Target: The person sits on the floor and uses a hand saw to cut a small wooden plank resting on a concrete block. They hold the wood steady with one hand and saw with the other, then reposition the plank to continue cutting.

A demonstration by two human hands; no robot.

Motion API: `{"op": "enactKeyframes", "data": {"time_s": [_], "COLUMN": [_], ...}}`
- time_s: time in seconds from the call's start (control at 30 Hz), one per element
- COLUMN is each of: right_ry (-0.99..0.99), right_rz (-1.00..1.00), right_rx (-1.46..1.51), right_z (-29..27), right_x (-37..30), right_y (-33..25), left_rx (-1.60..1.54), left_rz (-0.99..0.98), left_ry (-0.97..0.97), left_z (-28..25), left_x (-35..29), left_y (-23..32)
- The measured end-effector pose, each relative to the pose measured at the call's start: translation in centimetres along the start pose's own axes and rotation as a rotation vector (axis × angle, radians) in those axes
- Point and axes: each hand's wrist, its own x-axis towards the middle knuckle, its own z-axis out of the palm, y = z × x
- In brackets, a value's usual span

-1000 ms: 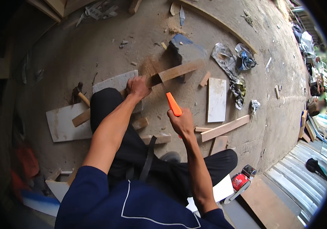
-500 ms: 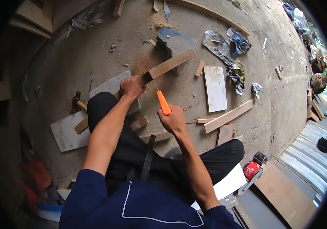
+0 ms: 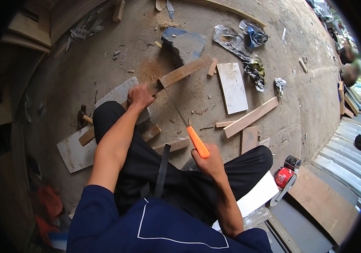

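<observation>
My left hand (image 3: pixel 140 96) is closed over a length of wood (image 3: pixel 187 71) and presses it down beside my left knee. The wood slants away to the upper right, its far end above a worn blue-and-grey block (image 3: pixel 184 42). In my right hand (image 3: pixel 210 160) is the orange handle of a handsaw (image 3: pixel 198 142), the fingers wrapped round its rear end. The saw's thin blade runs up to the near side of the wood, just right of my left hand. Where blade and wood meet, the depth of the cut cannot be made out. Sawdust (image 3: pixel 151 67) lies behind the wood.
A hammer (image 3: pixel 86 118) and a white board (image 3: pixel 74 151) lie by my left knee. To the right are another white board (image 3: pixel 232 87), wood strips (image 3: pixel 251 117) and crumpled plastic (image 3: pixel 252 67). A red-and-black roll (image 3: pixel 285 177) sits beside my right knee. People are blurred at the far right.
My right hand has drawn the saw back toward me and to the right, baring more of the blade. My left hand still holds the wood.
</observation>
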Motion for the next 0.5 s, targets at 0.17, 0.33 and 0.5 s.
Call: {"op": "enactKeyframes", "data": {"time_s": [0.17, 0.33, 0.5], "right_ry": [0.013, 0.144, 0.222], "right_rz": [0.050, 0.160, 0.107], "right_rx": [-0.001, 0.153, 0.348], "right_z": [-4.5, -6.9, -5.0], "right_x": [-7.3, -9.6, -5.5], "right_y": [-2.3, 1.5, 1.8], "left_rx": [0.007, 0.016, -0.215], "left_rz": [-0.024, -0.014, 0.133], "left_ry": [-0.016, -0.117, -0.055], "left_z": [-0.2, -1.2, -1.9], "left_x": [0.3, 1.0, 2.0], "left_y": [-0.1, 0.2, 1.6]}}
